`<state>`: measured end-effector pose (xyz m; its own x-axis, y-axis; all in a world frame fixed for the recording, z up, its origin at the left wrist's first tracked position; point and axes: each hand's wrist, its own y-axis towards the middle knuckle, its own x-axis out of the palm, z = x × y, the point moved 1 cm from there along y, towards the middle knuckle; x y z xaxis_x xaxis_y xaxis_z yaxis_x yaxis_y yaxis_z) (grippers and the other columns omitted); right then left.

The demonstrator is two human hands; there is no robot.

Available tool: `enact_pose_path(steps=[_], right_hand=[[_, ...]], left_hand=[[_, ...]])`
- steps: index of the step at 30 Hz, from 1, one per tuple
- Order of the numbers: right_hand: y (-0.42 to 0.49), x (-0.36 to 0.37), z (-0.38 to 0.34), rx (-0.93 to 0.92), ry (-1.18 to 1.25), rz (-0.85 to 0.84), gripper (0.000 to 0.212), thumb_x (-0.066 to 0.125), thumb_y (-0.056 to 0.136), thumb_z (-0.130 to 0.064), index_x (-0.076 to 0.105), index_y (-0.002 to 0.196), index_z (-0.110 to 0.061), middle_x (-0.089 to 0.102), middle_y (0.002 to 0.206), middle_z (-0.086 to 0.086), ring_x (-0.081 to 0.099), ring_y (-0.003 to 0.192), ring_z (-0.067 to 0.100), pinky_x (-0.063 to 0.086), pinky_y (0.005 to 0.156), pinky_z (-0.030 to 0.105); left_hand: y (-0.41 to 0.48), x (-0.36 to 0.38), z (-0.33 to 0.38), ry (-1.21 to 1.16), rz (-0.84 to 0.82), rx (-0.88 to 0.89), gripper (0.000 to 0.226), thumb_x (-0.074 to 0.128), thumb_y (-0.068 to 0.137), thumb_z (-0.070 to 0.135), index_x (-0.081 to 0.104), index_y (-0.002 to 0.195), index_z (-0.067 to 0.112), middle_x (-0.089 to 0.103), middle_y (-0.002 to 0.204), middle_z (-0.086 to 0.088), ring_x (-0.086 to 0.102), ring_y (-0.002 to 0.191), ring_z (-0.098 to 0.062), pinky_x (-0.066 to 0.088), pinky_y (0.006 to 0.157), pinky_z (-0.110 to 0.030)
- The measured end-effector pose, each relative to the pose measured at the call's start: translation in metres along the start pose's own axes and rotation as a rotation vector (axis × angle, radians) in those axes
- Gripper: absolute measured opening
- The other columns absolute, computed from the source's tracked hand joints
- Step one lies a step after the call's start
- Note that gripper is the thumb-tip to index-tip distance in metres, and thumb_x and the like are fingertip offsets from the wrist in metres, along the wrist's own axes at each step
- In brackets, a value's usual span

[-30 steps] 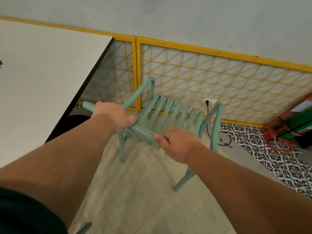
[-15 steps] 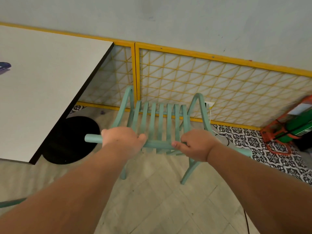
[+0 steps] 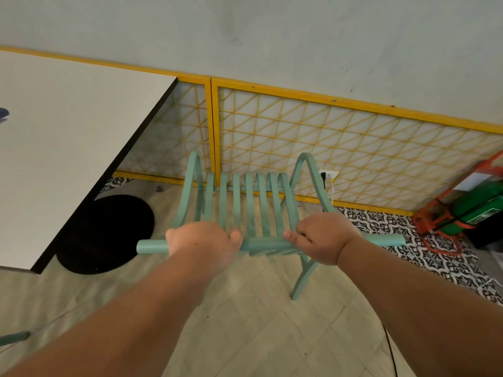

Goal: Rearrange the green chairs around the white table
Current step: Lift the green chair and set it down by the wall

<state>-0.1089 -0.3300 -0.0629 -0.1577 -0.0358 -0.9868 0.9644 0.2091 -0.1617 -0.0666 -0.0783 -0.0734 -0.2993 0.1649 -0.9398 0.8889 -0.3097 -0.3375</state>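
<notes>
A green slatted chair (image 3: 255, 202) stands in front of me, facing the yellow lattice panel, its top rail running left to right. My left hand (image 3: 204, 243) grips the left part of that rail. My right hand (image 3: 324, 238) grips the right part of it. The white table (image 3: 68, 137) with a dark edge lies to the left of the chair, its near corner at the lower left. Part of another green chair (image 3: 13, 337) shows at the bottom left edge.
A black round table base (image 3: 109, 235) sits on the floor under the table corner. A yellow lattice panel (image 3: 340, 148) lines the wall behind. An orange stand with a green cylinder (image 3: 468, 205) stands at the right. A wall socket with plugs (image 3: 328, 176) is behind the chair.
The chair has swung from a skewed angle to square with the wall. Both hands keep their grip on the top rail. The table corner has come into view.
</notes>
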Motion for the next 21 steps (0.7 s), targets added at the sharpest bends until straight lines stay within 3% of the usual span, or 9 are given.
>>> enact_pose_path(steps=[2, 5, 7, 9, 12, 14, 16, 19, 21], right_hand=[[-0.004, -0.002, -0.007, 0.073, 0.005, -0.012, 0.085, -0.001, 0.087, -0.078, 0.059, 0.065, -0.022, 0.059, 0.061, 0.001, 0.056, 0.055, 0.014, 0.047, 0.051, 0.033], [-0.004, -0.008, -0.031, 0.276, -0.027, -0.119, 0.05, 0.027, 0.102, -0.05, 0.062, 0.085, -0.018, 0.061, 0.073, 0.001, 0.061, 0.067, 0.021, 0.05, 0.061, 0.034], [0.003, -0.005, -0.052, 0.342, -0.049, -0.142, 0.029, 0.036, 0.101, -0.028, 0.061, 0.091, -0.015, 0.059, 0.078, 0.003, 0.06, 0.071, 0.024, 0.05, 0.065, 0.036], [0.017, 0.001, -0.074, 0.325, 0.006, -0.087, 0.053, 0.025, 0.1, -0.043, 0.063, 0.075, -0.015, 0.061, 0.071, 0.005, 0.06, 0.065, 0.023, 0.044, 0.059, 0.033], [0.037, 0.006, -0.097, 0.312, 0.039, -0.094, 0.071, 0.016, 0.094, -0.061, 0.064, 0.068, -0.017, 0.063, 0.066, 0.006, 0.058, 0.06, 0.023, 0.036, 0.052, 0.032], [0.043, 0.006, -0.096, 0.309, 0.045, -0.124, 0.073, 0.01, 0.085, -0.065, 0.065, 0.071, -0.019, 0.062, 0.067, 0.005, 0.058, 0.061, 0.023, 0.035, 0.051, 0.032], [0.042, 0.008, -0.089, 0.27, 0.045, -0.12, 0.077, 0.003, 0.076, -0.065, 0.065, 0.071, -0.021, 0.061, 0.064, 0.002, 0.058, 0.057, 0.021, 0.035, 0.049, 0.03], [0.038, 0.008, -0.087, 0.303, 0.096, -0.079, 0.068, 0.016, 0.084, -0.064, 0.06, 0.057, -0.02, 0.052, 0.052, -0.003, 0.053, 0.047, 0.018, 0.034, 0.046, 0.026], [0.038, 0.008, -0.087, 0.305, 0.089, -0.063, 0.066, 0.017, 0.084, -0.064, 0.058, 0.056, -0.021, 0.049, 0.05, -0.003, 0.05, 0.044, 0.018, 0.035, 0.044, 0.025]], left_hand=[[-0.003, 0.0, -0.002, -0.016, 0.058, 0.042, 0.079, -0.007, 0.077, 0.058, 0.053, 0.127, 0.053, 0.062, 0.072, 0.001, 0.057, 0.061, -0.021, 0.031, 0.051, -0.035], [-0.005, -0.001, -0.002, -0.026, 0.024, 0.016, 0.051, 0.01, 0.095, 0.059, 0.046, 0.13, 0.052, 0.062, 0.073, -0.002, 0.059, 0.062, -0.024, 0.046, 0.054, -0.037], [-0.002, -0.002, 0.0, -0.025, 0.011, -0.027, 0.075, 0.008, 0.092, 0.069, 0.068, 0.094, 0.026, 0.064, 0.068, -0.003, 0.059, 0.061, -0.024, 0.045, 0.055, -0.036], [0.003, -0.002, -0.002, -0.029, 0.031, -0.028, 0.086, -0.003, 0.086, 0.07, 0.068, 0.084, 0.022, 0.063, 0.069, -0.004, 0.056, 0.061, -0.023, 0.037, 0.051, -0.034], [0.005, -0.007, -0.009, 0.048, -0.047, 0.171, 0.097, -0.015, 0.068, 0.057, 0.058, 0.128, 0.036, 0.058, 0.08, -0.004, 0.051, 0.066, -0.024, 0.036, 0.052, -0.036], [0.003, -0.014, -0.017, 0.01, -0.113, 0.271, 0.069, 0.001, 0.09, 0.056, 0.047, 0.139, 0.04, 0.061, 0.094, -0.004, 0.058, 0.082, -0.027, 0.048, 0.068, -0.043], [0.002, -0.02, -0.035, -0.145, -0.219, 0.285, 0.058, 0.022, 0.098, 0.07, 0.057, 0.13, 0.037, 0.064, 0.109, -0.001, 0.058, 0.097, -0.024, 0.048, 0.086, -0.042], [-0.002, -0.026, -0.081, -0.271, -0.401, 0.184, 0.107, 0.027, 0.056, 0.105, 0.069, 0.119, 0.029, 0.06, 0.105, 0.006, 0.056, 0.096, -0.016, 0.045, 0.088, -0.037], [-0.004, -0.021, -0.098, -0.311, -0.419, 0.157, 0.113, 0.033, 0.036, 0.111, 0.074, 0.103, 0.03, 0.063, 0.092, 0.008, 0.059, 0.086, -0.013, 0.047, 0.081, -0.034]])
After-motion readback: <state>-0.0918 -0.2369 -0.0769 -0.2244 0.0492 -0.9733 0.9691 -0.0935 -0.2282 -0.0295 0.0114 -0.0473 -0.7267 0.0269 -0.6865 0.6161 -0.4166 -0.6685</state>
